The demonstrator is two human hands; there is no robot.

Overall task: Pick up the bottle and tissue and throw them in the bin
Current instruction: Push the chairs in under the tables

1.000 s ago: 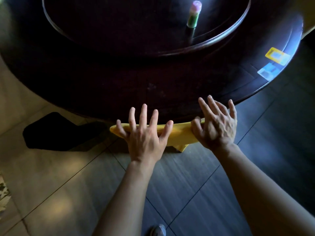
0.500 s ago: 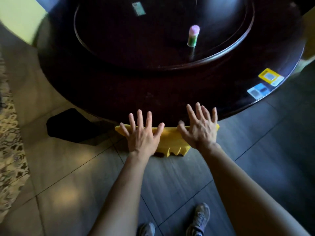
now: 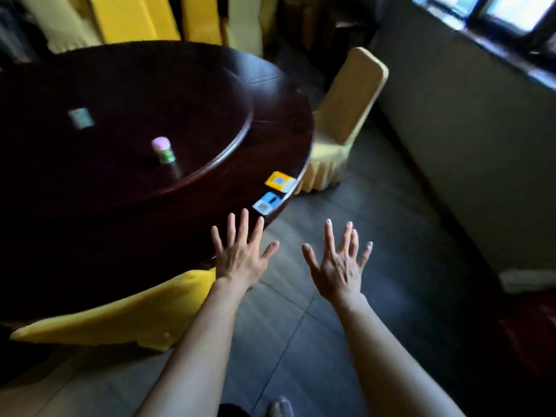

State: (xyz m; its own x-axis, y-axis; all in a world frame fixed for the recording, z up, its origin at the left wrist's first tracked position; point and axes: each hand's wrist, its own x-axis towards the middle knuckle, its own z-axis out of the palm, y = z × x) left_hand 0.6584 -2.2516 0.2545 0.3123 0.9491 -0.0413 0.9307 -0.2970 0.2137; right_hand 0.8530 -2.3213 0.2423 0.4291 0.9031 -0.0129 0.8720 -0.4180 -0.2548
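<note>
Both hands are stretched out in front of the person, backs up, fingers spread wide and holding nothing. The left hand [image 3: 240, 254] hangs over the near edge of a dark round table [image 3: 90, 236], its fingertips reaching over the rim. The right hand [image 3: 338, 266] is just beside it, apart from it, above the dark tiled floor [image 3: 391, 236] and clear of the table.

The bottle [image 3: 164, 150] stands upright on the raised round turntable [image 3: 180, 100] in the middle of the table, ahead of the left hand and off to its left, well apart from both hands. It has a pale pink cap and a green label; the picture is blurred, so finer detail cannot be told. No tissue or bin can be made out with certainty.

Just ahead of the left fingertips, near the table's edge, lie a blue card [image 3: 266, 203] and, past it, a yellow card [image 3: 279, 180]. A small pale card [image 3: 80, 118] lies on the turntable, farther off to the left. Below the left wrist a yellow cloth [image 3: 120, 320] hangs from the table's near edge. Ahead of the right hand, a chair in a yellow cover [image 3: 349, 109] stands against the table. To the right of the right hand runs a grey wall [image 3: 466, 130] with a window [image 3: 496, 7] above it.
</note>
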